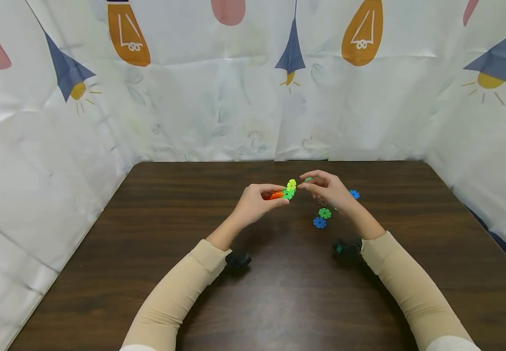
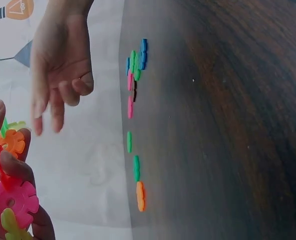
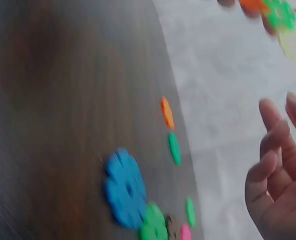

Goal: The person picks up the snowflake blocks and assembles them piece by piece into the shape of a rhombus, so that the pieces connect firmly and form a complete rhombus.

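Note:
My left hand (image 1: 253,204) holds a cluster of joined plastic snowflake discs, slotted around their rims. An orange disc (image 1: 277,195), a green disc (image 1: 287,194) and a yellow disc (image 1: 291,185) show in the head view. From the left wrist, a pink disc (image 2: 13,202) and a red disc (image 2: 6,177) also appear in the cluster. Just right of the yellow disc is my right hand (image 1: 331,191), its fingers loosely bent. Both wrist views show nothing between those fingers, and a gap separates them from the cluster.
Loose discs lie on the dark wooden table (image 1: 161,234) beneath and around the right hand, among them a blue disc (image 1: 319,223), a green disc (image 1: 325,213) and another blue disc (image 1: 355,194). A patterned white cloth (image 1: 235,117) hangs behind the table.

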{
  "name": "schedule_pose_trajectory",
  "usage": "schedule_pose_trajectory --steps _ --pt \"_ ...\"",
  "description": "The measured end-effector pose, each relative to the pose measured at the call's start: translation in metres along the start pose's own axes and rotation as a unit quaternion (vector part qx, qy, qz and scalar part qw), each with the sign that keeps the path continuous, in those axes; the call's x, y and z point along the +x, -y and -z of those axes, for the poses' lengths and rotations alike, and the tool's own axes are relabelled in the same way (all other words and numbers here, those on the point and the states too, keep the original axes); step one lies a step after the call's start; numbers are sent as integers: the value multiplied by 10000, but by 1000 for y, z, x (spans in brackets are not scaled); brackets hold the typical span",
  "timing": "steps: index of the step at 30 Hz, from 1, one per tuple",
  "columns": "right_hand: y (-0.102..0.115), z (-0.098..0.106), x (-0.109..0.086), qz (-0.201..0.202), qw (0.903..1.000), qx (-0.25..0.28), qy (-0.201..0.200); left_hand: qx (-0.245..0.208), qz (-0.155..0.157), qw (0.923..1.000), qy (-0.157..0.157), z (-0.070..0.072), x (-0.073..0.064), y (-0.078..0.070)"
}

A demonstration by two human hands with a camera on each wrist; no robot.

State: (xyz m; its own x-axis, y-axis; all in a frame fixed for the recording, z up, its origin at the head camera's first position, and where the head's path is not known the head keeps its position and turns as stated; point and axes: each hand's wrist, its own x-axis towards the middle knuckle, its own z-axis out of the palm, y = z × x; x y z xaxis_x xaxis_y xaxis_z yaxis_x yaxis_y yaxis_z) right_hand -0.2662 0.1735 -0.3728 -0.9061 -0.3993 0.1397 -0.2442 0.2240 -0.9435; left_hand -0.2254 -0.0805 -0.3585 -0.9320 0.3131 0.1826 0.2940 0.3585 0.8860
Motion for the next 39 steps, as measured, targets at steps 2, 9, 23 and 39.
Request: schedule_pose_trajectory --steps 2,9,23,39 --pt "-3 8 3 41 9993 -339 -181 42 34 10000 -37 1 0 0" --pt "-10 24 20 -215 9938 -1011 -410 159 81 9998 -96 5 -2 3" --pt "-31 27 53 -1281 9569 -2604 -135 228 52 9996 -133 8 -5 11" --pt "-28 31 66 -2078 9338 -2913 69 253 55 9996 -59 10 -6 11"
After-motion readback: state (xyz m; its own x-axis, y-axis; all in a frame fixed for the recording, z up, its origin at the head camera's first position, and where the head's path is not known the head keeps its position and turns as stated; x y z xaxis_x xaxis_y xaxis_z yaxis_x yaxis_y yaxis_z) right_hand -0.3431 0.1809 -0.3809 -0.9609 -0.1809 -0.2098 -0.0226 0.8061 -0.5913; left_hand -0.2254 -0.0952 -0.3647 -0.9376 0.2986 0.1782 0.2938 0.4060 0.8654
